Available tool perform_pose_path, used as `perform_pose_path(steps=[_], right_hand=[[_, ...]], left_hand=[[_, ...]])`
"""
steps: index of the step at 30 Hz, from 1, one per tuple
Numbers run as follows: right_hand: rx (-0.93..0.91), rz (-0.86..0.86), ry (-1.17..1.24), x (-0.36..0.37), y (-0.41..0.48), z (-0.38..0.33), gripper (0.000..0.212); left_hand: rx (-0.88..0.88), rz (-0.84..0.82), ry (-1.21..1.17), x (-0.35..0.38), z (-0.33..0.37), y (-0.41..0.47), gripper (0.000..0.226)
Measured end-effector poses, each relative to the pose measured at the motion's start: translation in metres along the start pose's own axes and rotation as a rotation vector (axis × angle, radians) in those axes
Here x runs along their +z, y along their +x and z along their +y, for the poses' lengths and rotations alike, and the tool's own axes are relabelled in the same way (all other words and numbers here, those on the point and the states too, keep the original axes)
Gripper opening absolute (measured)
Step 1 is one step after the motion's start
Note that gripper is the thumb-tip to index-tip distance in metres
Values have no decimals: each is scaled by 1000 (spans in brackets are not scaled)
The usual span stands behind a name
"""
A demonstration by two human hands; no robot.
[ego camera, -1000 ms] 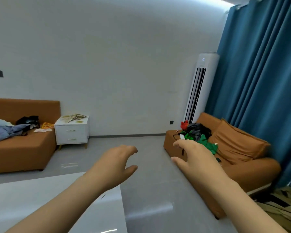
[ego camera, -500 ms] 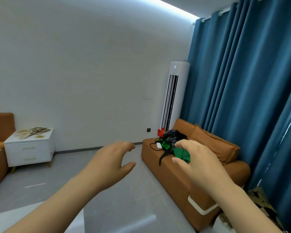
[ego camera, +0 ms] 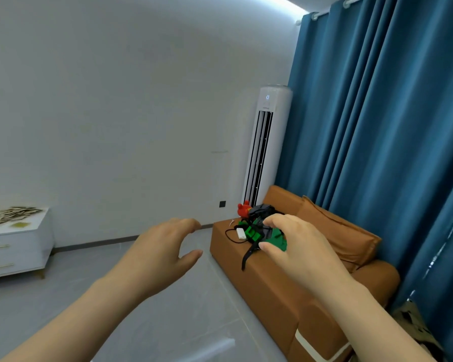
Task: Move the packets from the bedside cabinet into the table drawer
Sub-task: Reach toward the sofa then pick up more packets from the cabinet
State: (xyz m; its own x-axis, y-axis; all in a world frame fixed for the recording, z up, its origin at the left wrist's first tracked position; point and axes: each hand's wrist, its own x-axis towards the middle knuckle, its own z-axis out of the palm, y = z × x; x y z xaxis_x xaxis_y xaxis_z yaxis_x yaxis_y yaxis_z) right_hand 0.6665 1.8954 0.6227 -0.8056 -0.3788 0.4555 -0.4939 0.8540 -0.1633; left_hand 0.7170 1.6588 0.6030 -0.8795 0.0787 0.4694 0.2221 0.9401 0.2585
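Both hands are held out in the air with nothing in them: the left hand and the right hand have their fingers loosely spread and gently curved. The packets, flat, papery, beige and olive, lie fanned on the glossy white bedside cabinet, well to the left of the left fingers. Its two brass-handled drawers are closed. Just past the right fingertips, green-and-black clutter sits on a smooth tan sofa.
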Motion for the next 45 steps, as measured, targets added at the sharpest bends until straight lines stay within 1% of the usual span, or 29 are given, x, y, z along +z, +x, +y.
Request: perform_pose_path(steps=[8, 10, 12, 15, 20, 26, 32, 36, 40, 45], right_hand=[[-22, -59, 47, 66, 103, 51, 40], [-41, -69, 68, 84, 133, 65, 37], [-65, -82, 87, 99, 166, 77, 35], [-127, -112, 118, 122, 219, 91, 41], [-247, -164, 204, 167, 298, 90, 44], [-375, -233, 300, 235, 375, 52, 44], [-463, -268, 340, 306, 456, -10, 43], [-485, -307, 356, 348, 516, -59, 43], [-499, -336, 359, 387, 569, -108, 42], [-529, -386, 374, 437, 625, -152, 42]], left_hand=[[-50, -21, 30, 58, -47, 92, 43], [-77, -20, 40, 72, -60, 117, 42], [-121, -17, 53, 82, -72, 141, 43], [-182, -5, 104, 91, -93, 175, 43], [-315, 23, 143, 108, -134, 213, 44], [-453, 9, 178, 126, -203, 235, 43], [-546, 22, 190, 125, -303, 262, 44], [-600, 47, 207, 111, -378, 279, 46], [-644, 37, 220, 99, -449, 298, 46], [-694, 37, 210, 100, -526, 317, 45]])
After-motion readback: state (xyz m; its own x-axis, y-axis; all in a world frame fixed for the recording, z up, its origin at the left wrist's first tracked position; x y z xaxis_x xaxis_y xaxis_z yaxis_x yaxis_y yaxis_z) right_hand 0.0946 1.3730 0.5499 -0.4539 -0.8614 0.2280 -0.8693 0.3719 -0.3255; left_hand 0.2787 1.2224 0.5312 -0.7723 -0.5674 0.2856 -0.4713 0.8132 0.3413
